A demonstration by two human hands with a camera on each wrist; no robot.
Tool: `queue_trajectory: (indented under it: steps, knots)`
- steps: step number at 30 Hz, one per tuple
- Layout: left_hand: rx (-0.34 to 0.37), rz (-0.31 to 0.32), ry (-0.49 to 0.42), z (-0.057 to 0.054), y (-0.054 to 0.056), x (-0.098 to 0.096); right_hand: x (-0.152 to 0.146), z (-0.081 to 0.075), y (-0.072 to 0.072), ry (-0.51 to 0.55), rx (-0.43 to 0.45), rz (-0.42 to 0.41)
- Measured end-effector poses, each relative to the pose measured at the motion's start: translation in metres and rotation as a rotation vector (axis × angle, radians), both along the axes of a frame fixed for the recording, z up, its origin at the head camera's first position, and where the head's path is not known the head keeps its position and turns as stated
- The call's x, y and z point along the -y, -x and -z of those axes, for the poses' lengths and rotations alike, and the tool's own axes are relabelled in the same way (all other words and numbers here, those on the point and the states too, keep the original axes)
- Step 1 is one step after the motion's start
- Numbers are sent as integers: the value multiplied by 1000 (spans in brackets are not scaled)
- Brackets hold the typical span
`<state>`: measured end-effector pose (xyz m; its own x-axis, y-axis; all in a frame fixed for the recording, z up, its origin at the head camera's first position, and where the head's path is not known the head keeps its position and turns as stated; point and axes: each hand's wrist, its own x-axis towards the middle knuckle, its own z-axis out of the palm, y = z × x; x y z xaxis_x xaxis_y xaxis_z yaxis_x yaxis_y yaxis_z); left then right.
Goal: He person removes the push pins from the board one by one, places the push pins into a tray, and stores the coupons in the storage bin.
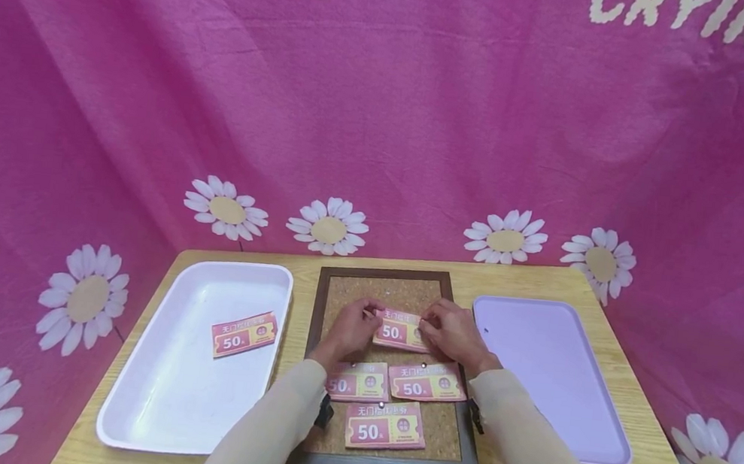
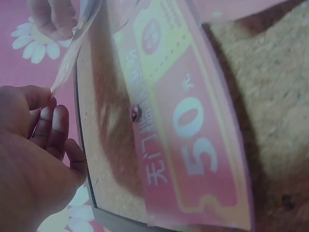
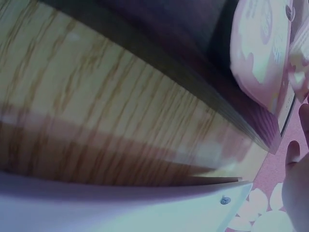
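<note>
My left hand (image 1: 352,328) pinches the left edge of a pink and yellow coupon (image 1: 391,334) marked 50, over the upper part of a framed corkboard (image 1: 355,288). On the coupon's right end are the fingers of my right hand (image 1: 455,337), covering that side. In the left wrist view the left hand's (image 2: 38,145) thumb and finger grip the coupon's edge (image 2: 65,72), held off the cork. Below on the board, three coupons are pinned: a left one (image 1: 363,382), a right one (image 1: 427,381) and a lower one (image 1: 385,426). A round pin (image 2: 135,113) shows at one coupon's top edge.
Left of the board stands a white tray (image 1: 156,368) with a coupon (image 1: 244,334) in it. A purple tray (image 1: 554,380) lies to the right, with a small pin (image 1: 486,330) near its upper left corner. A pink curtain (image 1: 417,131) hangs behind the wooden table (image 1: 517,276).
</note>
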<state>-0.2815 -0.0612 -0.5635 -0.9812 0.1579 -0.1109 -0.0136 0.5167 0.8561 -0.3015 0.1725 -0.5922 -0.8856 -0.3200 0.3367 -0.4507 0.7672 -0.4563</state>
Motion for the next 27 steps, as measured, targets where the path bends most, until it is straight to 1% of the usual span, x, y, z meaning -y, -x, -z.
queue_trajectory:
  steps: [5, 11, 17, 19, 24, 27]
  knots:
    - [0, -13, 2, -4, 2, 6, -1, -1, -2, 8, 24, 12]
    - [-21, -25, -15, -10, 5, 13, -4, -1, -1, -23, 60, 38]
    - [-30, -49, -25, -15, 7, 20, -8, -3, 0, -22, 92, 46]
    - [-42, -57, -9, -17, 8, 22, -8, -4, 1, -22, 102, 53]
    - [-66, -83, 22, -18, 12, 26, -12, -2, 3, -42, 104, 69]
    - [-72, -90, 9, -18, 13, 30, -15, -1, 3, -54, 83, 69]
